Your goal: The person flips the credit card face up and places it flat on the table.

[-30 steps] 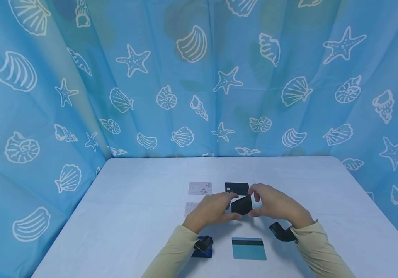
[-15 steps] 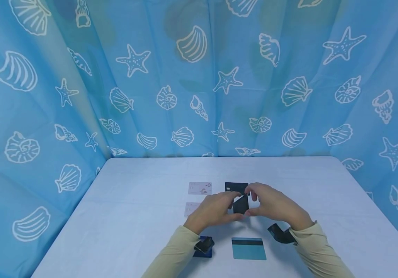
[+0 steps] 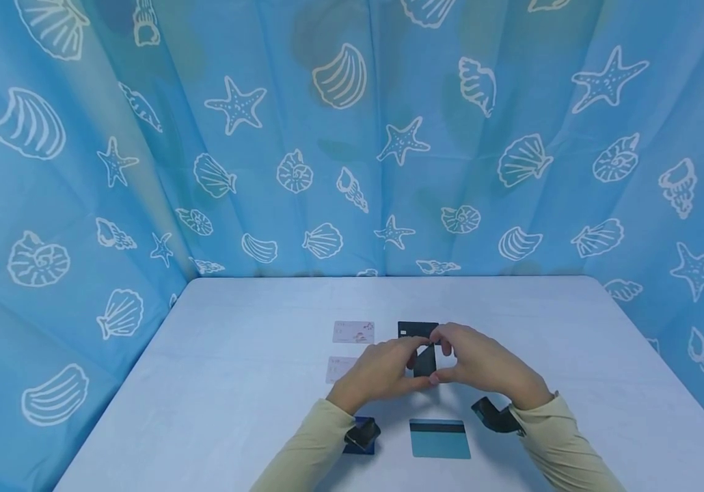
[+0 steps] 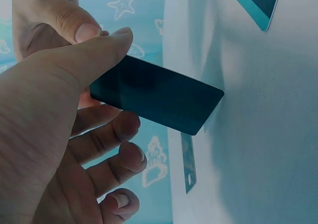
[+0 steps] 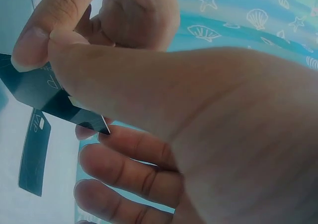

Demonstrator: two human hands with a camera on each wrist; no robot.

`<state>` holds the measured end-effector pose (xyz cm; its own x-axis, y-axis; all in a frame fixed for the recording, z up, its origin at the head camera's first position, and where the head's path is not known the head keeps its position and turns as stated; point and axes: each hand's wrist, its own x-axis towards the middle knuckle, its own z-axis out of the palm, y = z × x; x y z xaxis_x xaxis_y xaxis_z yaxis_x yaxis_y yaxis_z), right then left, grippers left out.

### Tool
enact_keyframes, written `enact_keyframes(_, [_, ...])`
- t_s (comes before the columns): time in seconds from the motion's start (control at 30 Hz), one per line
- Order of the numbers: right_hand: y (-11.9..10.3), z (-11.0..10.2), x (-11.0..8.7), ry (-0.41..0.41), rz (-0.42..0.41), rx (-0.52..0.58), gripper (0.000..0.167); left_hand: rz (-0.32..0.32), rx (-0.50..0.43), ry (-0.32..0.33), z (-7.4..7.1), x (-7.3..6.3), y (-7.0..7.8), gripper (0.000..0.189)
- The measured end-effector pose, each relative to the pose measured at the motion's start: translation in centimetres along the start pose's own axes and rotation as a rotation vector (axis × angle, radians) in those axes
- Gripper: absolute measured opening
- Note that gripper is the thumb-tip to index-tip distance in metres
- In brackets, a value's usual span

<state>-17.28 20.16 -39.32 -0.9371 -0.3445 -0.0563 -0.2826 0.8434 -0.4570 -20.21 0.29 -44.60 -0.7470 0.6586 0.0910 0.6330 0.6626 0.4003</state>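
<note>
Both hands hold one black card [image 3: 424,362] just above the table, tilted steeply. My left hand [image 3: 373,371] pinches it at one side with thumb and fingers, as the left wrist view shows; there the card's face [image 4: 156,95] is plain and dark. On the other side my right hand [image 3: 481,362] pinches it, thumb close to the left thumb. In the right wrist view light lettering shows partly on the card [image 5: 49,92], under the thumbs. Behind the hands a second black card [image 3: 410,329], with a chip, lies flat, partly covered by the right fingers.
Two pale cards lie to the left, a far one [image 3: 354,332] and a nearer one [image 3: 338,370] partly behind the left hand. Nearer stand a teal striped card [image 3: 440,444] and a blue card [image 3: 359,449] under the left wrist camera. A shell-patterned curtain [image 3: 352,171] hangs behind the white table [image 3: 253,321].
Both hands have drawn closer together, the right moving slightly left. The held card has turned and shows a narrower face in the head view.
</note>
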Motion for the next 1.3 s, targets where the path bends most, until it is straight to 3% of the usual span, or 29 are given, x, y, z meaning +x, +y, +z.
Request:
enact_keyframes(0.73, [1.3, 0.5, 0.7, -0.079, 0.018, 0.081, 0.076, -0.007, -0.01, -0.011, -0.4, 0.1, -0.3, 0.068])
enact_keyframes(1.07, [2.8, 1.8, 1.5, -0.126, -0.006, 0.107, 0.078, -0.014, -0.009, -0.001, -0.6, 0.1, -0.4, 0.07])
enact_keyframes(1.3, [3.2, 3.5, 2.3, -0.135, 0.054, 0.139, 0.072, -0.001, -0.019, 0.005, -1.0, -0.1, -0.1, 0.07])
